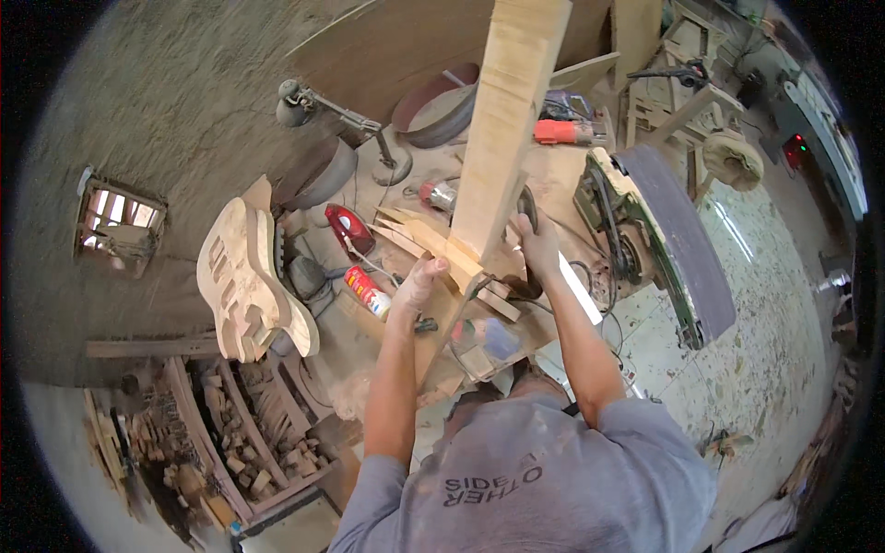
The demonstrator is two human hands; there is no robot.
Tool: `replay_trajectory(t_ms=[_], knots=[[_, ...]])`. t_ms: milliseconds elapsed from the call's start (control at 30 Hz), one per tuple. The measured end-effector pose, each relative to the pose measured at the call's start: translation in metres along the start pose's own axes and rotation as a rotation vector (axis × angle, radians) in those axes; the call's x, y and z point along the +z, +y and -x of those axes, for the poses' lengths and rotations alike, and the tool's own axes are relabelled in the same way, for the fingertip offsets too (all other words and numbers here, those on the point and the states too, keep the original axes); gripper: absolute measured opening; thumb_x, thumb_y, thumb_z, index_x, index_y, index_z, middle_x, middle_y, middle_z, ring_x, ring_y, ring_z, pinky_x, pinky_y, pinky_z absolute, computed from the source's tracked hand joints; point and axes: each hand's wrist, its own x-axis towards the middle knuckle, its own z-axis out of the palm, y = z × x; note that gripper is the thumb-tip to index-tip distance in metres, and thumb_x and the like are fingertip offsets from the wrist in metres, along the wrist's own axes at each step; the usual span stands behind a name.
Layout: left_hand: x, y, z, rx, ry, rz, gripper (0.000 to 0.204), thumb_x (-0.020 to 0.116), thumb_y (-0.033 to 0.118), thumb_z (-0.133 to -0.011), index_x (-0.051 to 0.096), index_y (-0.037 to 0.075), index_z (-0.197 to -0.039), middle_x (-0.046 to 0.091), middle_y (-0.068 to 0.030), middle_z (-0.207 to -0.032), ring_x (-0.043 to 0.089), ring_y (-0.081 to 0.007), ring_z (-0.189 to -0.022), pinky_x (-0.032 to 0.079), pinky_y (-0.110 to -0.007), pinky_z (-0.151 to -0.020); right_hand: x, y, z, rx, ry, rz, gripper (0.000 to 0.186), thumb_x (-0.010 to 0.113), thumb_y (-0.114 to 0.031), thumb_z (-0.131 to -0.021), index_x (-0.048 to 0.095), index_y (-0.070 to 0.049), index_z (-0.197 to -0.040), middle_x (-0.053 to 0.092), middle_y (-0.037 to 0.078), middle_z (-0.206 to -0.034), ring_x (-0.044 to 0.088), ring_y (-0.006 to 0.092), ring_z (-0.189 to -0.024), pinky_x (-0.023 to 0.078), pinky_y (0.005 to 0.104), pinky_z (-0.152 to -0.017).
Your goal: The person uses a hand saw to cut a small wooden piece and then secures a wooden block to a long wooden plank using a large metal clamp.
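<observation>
A long, pale wooden beam (505,129) rises from the bench toward the top of the head view, its lower end close to me. At that end my left hand (419,284) is closed on the wood, thumb lying along its edge. My right hand (538,247) is closed around a dark, round-edged tool (526,205) against the beam's right side. The beam covers most of this tool, so its kind is unclear. Curved offcuts of wood (419,241) lie behind my left hand. A red and white can (368,292) lies tilted to the left.
Beyond the can sits a red tool (349,230) with a pale cord. A desk lamp (392,166) stands farther back. Stacked guitar-shaped wooden bodies (244,276) are at left. A large belt sander (678,240) stands at right. Scrap wood (244,452) fills a rack at lower left.
</observation>
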Motion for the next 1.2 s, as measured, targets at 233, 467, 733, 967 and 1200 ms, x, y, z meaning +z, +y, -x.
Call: replay_trajectory(t_ms=[233,467,733,967,1200], knots=[[0.003,0.013,-0.002,-0.127,-0.055,0.072,0.086,0.065,0.06,-0.076,0.05,0.0,-0.136,0.054,-0.0096,-0.128,0.049,-0.022,-0.12,0.034,-0.034,-0.105,-0.071,-0.031,0.077,0.249,0.313,-0.014,0.042,0.056,-0.041,-0.102,0.057,-0.002,-0.085,0.054,0.002,-0.066,0.053,0.0124,-0.053,0.046,0.0299,-0.051],[0.022,0.042,0.007,-0.141,-0.171,0.179,0.074,0.066,0.058,-0.079,0.055,0.009,-0.134,0.059,-0.0066,-0.123,0.055,-0.0188,-0.113,0.043,-0.035,-0.097,-0.09,-0.122,0.125,-0.009,0.286,-0.323,0.049,0.06,-0.05,-0.097,0.055,-0.003,-0.086,0.055,0.002,-0.066,0.055,0.0112,-0.056,0.045,0.0266,-0.053],[0.016,0.012,-0.029,-0.015,-0.164,0.155,0.078,0.069,0.066,-0.075,0.058,0.009,-0.128,0.063,-0.0088,-0.112,0.06,-0.0212,-0.098,0.05,-0.036,-0.084,-0.068,-0.188,0.131,-0.371,0.114,-0.114,0.03,0.067,-0.026,-0.097,0.057,-0.001,-0.083,0.058,0.002,-0.063,0.055,0.0097,-0.057,0.045,0.0257,-0.055],[0.028,0.048,-0.003,-0.093,-0.37,0.168,0.073,0.07,0.057,-0.077,0.06,0.007,-0.129,0.064,-0.0075,-0.112,0.061,-0.0187,-0.096,0.048,-0.032,-0.083,-0.058,-0.181,0.116,-0.514,-0.058,0.286,0.014,0.069,-0.013,-0.083,0.063,-0.003,-0.075,0.058,0.0,-0.057,0.053,0.0081,-0.049,0.04,0.0247,-0.048],[0.038,0.039,-0.007,0.009,-0.506,0.291,0.061,0.064,0.054,-0.083,0.066,0.006,-0.12,0.067,-0.007,-0.105,0.063,-0.0176,-0.089,0.05,-0.03,-0.078,-0.045,-0.232,0.1,-0.644,-0.27,0.343,0.024,0.077,-0.023,-0.078,0.067,-0.002,-0.076,0.053,0.004,-0.056,0.05,0.0104,-0.051,0.038,0.0277,-0.051]])
